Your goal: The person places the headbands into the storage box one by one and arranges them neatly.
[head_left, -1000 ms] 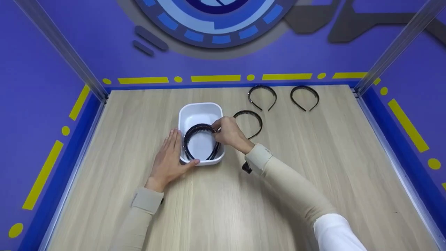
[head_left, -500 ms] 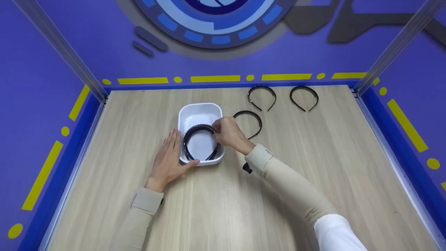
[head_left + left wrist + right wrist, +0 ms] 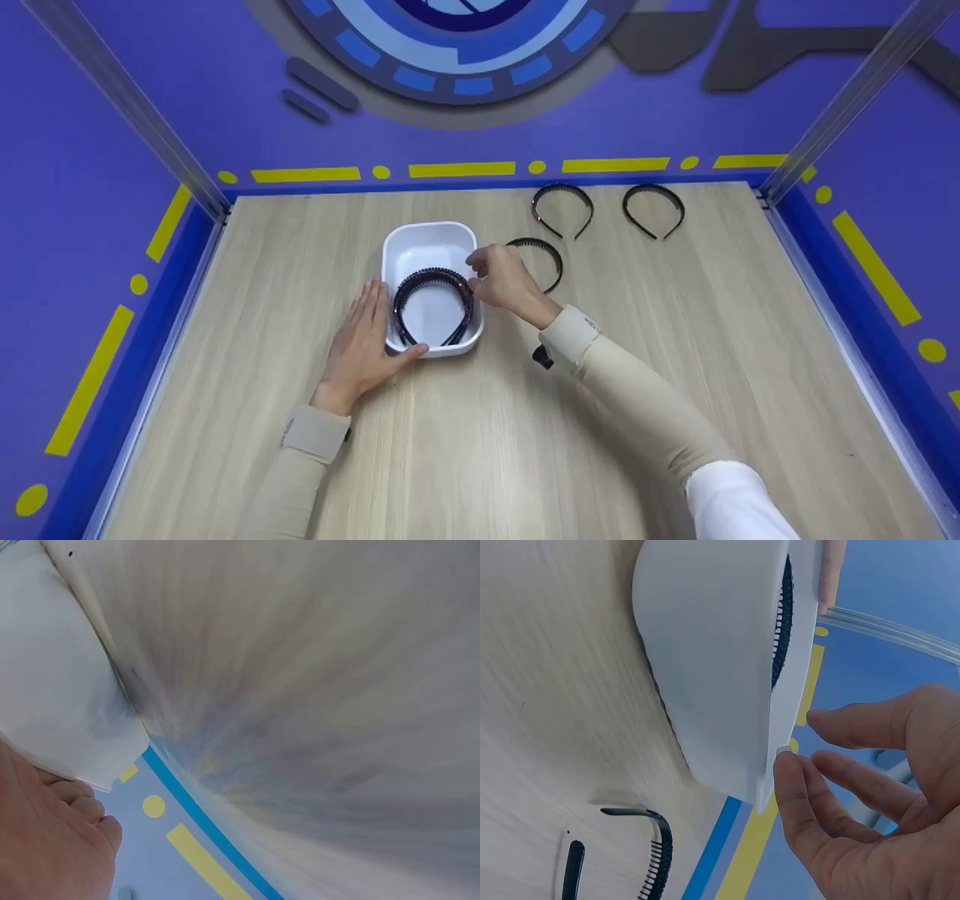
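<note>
Black toothed headbands (image 3: 433, 276) are lying stacked in the near part of 1 white bin (image 3: 429, 238), their tips pointing toward the person; they are overlapping, so can't tell the exact count. 2 hands are working at the bin. The left hand (image 3: 361, 351) is lying flat along the bin's left side, fingers straight and close together, thumb stretching out to the near rim. The right hand (image 3: 507, 277) is hovering at the bin's right rim, thumb and fingers bent and standing apart, gripping nothing; can't tell if a fingertip is touching the rim. 3 loose headbands are lying on the wooden table: 1 just beyond the right hand and partly hidden by it (image 3: 559, 264), 1 near the back edge (image 3: 562, 186), 1 farther right (image 3: 654, 187). 2 beige sleeves (image 3: 637, 394) are covering the forearms. 3 purple-blue walls (image 3: 480, 139) with yellow marks are enclosing the table (image 3: 480, 457); 2 metal posts (image 3: 847, 112) are standing at the back corners.
</note>
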`<action>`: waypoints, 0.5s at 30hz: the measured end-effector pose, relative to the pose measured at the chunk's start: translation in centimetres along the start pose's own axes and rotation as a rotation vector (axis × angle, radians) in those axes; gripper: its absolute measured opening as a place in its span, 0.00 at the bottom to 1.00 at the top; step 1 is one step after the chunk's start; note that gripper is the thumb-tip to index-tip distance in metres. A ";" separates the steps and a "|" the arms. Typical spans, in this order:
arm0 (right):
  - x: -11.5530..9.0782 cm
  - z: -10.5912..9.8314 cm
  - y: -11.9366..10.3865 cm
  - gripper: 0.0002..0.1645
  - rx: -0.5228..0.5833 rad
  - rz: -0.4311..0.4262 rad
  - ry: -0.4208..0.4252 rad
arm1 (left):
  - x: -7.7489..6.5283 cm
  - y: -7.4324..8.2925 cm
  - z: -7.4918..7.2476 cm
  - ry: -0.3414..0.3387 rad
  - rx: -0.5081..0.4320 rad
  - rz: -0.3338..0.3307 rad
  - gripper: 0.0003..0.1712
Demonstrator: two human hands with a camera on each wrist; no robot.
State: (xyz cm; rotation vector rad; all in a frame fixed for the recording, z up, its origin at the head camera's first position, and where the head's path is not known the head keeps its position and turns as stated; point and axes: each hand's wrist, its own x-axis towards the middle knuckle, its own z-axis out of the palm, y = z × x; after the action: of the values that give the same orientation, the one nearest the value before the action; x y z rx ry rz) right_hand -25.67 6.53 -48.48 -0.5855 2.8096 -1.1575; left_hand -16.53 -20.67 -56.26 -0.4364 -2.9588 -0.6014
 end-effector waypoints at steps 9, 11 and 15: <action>-0.1 -1.1 1.3 0.18 0.004 0.032 0.020 | 0.0 0.0 0.0 0.011 0.004 0.013 0.73; -0.1 -1.4 1.5 0.18 -0.002 0.035 0.027 | 0.0 0.0 0.0 0.005 0.001 0.009 0.73; -0.3 -1.8 2.0 0.18 -0.004 0.037 0.043 | 0.0 0.0 0.0 -0.003 -0.001 0.002 0.73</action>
State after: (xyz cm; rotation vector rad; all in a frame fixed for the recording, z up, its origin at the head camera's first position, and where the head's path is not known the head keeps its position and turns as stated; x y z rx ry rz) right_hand -26.36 9.17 -48.61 -0.5135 2.8462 -1.1716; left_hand -16.54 -20.66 -56.28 -0.4410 -2.9609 -0.6024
